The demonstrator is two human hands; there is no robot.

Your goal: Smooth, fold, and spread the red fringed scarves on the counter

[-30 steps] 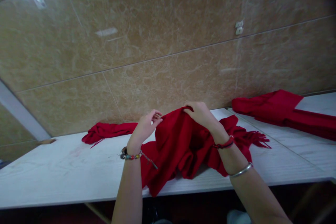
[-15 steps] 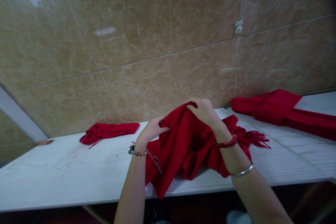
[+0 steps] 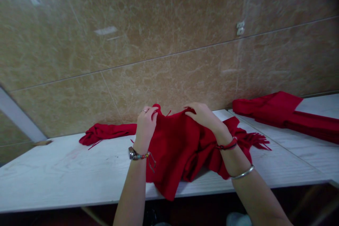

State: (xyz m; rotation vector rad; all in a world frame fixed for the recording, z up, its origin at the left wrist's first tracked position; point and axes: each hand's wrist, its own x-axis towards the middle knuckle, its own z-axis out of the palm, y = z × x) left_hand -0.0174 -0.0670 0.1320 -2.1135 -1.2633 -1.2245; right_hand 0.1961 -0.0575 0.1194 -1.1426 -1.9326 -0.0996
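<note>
A red scarf (image 3: 172, 144) with fringe at its right end hangs and bunches between my hands over the white table. My left hand (image 3: 146, 127) pinches its upper left edge, where a small fold of cloth stands up above the fingers. The upper right edge is gripped by my right hand (image 3: 203, 116), its fingers curled over the cloth. Below, the scarf drapes to the table's front edge, and its crumpled part lies under my right forearm.
On the white table (image 3: 66, 173), another red cloth piece (image 3: 111, 131) lies crumpled at the back left. More folded red cloth (image 3: 270, 109) is stacked at the right, past a table seam. A tan marbled wall (image 3: 159, 35) with a socket (image 3: 240, 28) rises behind.
My left hand has moved up and slightly left, closing on the scarf's edge. The cloth between my hands is spread wider and flatter. My right hand has shifted only a little.
</note>
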